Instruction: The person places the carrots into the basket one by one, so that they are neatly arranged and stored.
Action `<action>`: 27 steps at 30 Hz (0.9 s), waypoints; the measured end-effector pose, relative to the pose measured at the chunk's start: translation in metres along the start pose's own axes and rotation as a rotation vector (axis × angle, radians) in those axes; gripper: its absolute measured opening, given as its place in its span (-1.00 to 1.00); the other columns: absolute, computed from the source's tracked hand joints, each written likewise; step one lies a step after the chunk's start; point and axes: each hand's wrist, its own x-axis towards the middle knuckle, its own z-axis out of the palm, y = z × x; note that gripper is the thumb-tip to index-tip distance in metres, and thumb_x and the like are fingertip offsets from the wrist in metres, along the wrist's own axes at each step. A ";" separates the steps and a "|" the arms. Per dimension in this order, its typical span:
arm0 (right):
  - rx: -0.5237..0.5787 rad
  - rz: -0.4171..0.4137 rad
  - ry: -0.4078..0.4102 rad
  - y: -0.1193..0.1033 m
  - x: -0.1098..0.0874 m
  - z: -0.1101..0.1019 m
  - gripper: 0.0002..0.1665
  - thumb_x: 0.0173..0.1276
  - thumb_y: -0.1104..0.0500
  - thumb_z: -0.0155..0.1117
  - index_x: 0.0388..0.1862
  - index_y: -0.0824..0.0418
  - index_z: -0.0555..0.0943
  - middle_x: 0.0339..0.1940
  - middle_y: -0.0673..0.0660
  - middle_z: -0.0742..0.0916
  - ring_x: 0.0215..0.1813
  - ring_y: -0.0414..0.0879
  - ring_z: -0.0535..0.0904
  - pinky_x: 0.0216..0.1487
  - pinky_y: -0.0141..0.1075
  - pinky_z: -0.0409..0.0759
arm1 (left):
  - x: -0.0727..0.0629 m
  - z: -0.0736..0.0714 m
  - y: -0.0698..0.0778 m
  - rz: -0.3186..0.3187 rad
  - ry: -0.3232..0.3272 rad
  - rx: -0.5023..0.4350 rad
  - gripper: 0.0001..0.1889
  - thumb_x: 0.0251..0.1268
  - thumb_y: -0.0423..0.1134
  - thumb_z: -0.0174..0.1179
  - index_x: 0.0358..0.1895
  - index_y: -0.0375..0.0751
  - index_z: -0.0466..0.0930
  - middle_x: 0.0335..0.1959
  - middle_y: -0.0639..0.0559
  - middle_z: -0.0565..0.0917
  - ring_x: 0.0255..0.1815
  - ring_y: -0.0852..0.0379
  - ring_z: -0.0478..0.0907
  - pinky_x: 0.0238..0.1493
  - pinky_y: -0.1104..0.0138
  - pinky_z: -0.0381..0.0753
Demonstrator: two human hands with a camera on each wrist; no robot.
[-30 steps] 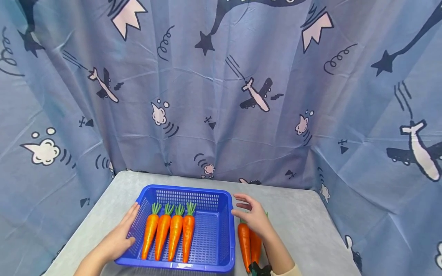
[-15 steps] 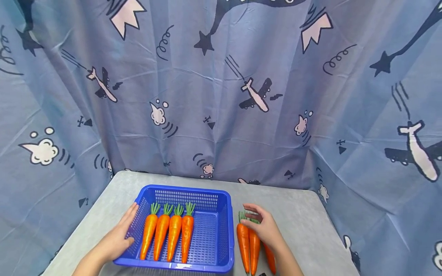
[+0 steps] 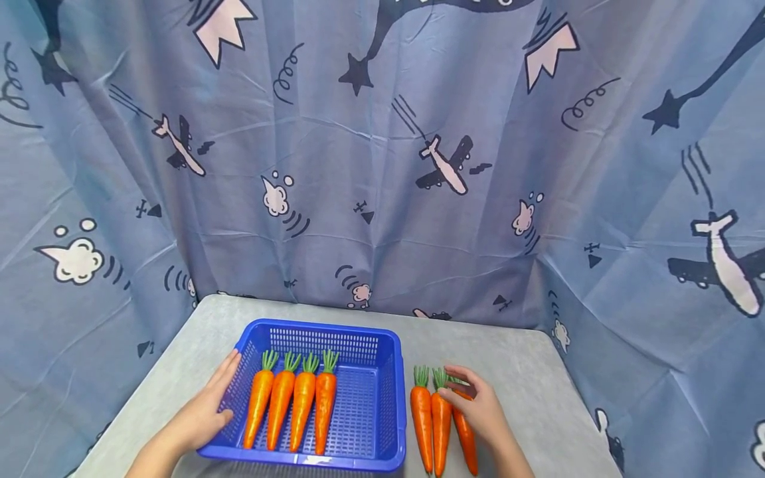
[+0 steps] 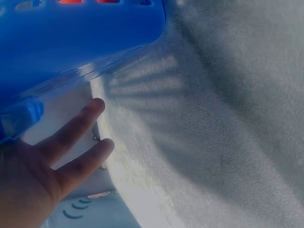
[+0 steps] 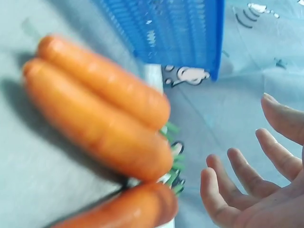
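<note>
Several orange carrots (image 3: 303, 401) with green tops lie side by side in a blue plastic basket (image 3: 391, 398). My left hand (image 3: 200, 411) rests along the basket's left side, its fingers straight; in the left wrist view two of its fingers (image 4: 78, 164) stretch out beside the blue wall. To the basket's right, three more carrots (image 3: 422, 418) lie on the table. My right hand (image 3: 481, 405) hovers over the tops of the rightmost carrot (image 3: 465, 435), partly hiding them. Its fingers are loosely bent and hold nothing, as the right wrist view also shows the hand (image 5: 266, 185) apart from the carrots.
A grey table (image 3: 526, 385) carries everything, its rounded far edge close to a blue patterned curtain (image 3: 335, 166). The curtain also hangs along the left and right sides. The basket's right rim stands a little way from the leftmost loose carrot.
My right hand has moved from beside the basket's right rim rightward and nearer, over the loose carrots, uncovering the left two. My left hand has stayed at the basket.
</note>
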 end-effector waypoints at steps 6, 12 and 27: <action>-0.058 0.065 0.033 0.018 -0.002 -0.013 -0.27 0.25 -0.02 0.48 0.35 0.22 0.53 0.35 0.28 0.60 0.28 0.22 0.59 0.12 -0.09 0.69 | 0.000 -0.001 0.000 -0.002 0.001 0.004 0.01 0.03 -0.55 0.21 0.62 -0.29 -0.05 0.65 -0.30 -0.08 0.56 -0.50 0.02 0.40 -0.36 0.14; -0.151 0.159 0.030 0.031 0.001 -0.024 -0.23 0.28 -0.01 0.46 0.42 0.21 0.47 0.49 0.36 0.44 0.39 0.40 0.43 0.27 0.20 0.54 | 0.000 0.000 -0.001 0.015 0.026 0.013 0.02 0.00 -0.55 0.23 0.62 -0.28 -0.04 0.65 -0.29 -0.06 0.56 -0.47 0.05 0.50 -0.16 0.14; -0.219 0.264 -0.053 0.060 0.015 -0.022 -0.12 0.14 0.18 0.56 0.45 0.23 0.43 0.32 0.49 0.53 0.12 0.24 0.64 -0.02 0.01 0.71 | 0.002 -0.002 0.002 -0.010 -0.008 0.009 0.00 0.06 -0.53 0.20 0.63 -0.27 -0.08 0.66 -0.29 -0.11 0.57 -0.47 0.01 0.43 -0.33 0.13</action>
